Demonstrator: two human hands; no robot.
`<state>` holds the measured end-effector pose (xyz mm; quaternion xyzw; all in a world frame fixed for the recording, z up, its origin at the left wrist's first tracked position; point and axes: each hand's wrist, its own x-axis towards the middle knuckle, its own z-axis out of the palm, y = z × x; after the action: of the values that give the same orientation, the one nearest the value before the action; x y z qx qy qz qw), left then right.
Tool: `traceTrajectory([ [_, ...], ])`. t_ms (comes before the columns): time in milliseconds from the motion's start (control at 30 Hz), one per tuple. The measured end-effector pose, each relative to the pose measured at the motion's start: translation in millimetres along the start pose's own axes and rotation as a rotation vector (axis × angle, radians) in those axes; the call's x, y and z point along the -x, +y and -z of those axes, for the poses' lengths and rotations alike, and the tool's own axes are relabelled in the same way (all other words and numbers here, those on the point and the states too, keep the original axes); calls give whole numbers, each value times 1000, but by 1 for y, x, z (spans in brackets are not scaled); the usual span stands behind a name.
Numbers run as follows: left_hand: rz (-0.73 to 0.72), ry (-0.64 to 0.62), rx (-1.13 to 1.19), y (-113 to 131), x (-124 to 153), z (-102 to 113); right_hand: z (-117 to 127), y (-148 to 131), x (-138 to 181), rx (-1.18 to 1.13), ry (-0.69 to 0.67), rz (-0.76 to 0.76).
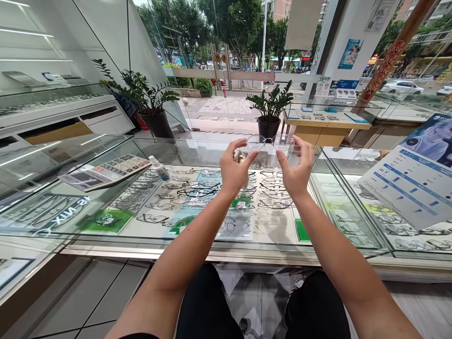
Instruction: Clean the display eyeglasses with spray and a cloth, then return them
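I hold a pair of thin-rimmed glasses (270, 142) up in front of me with both hands. My left hand (234, 168) pinches the left lens rim and also seems to keep a small pale cloth (241, 156) in its fingers. My right hand (296, 169) pinches the right lens rim. Both hands hover above a glass display counter (197, 235) with several rows of spectacle frames laid out under the glass.
On the counter lie a calculator (123, 165), a flat pad (83, 180) and a small spray bottle (159, 168) at the left. A tilted poster board (413, 179) stands at the right. Two potted plants (270, 110) and shop windows are beyond.
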<state>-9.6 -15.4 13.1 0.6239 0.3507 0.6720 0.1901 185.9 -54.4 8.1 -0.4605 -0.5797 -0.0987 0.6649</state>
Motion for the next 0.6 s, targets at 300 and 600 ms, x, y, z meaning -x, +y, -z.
traceTrajectory([
  [300, 61, -36, 16, 1, 0, 1, 0, -1, -1, 43, 11, 8],
  [600, 19, -7, -20, -2, -2, 1, 1, -1, 0, 19, -14, -12],
])
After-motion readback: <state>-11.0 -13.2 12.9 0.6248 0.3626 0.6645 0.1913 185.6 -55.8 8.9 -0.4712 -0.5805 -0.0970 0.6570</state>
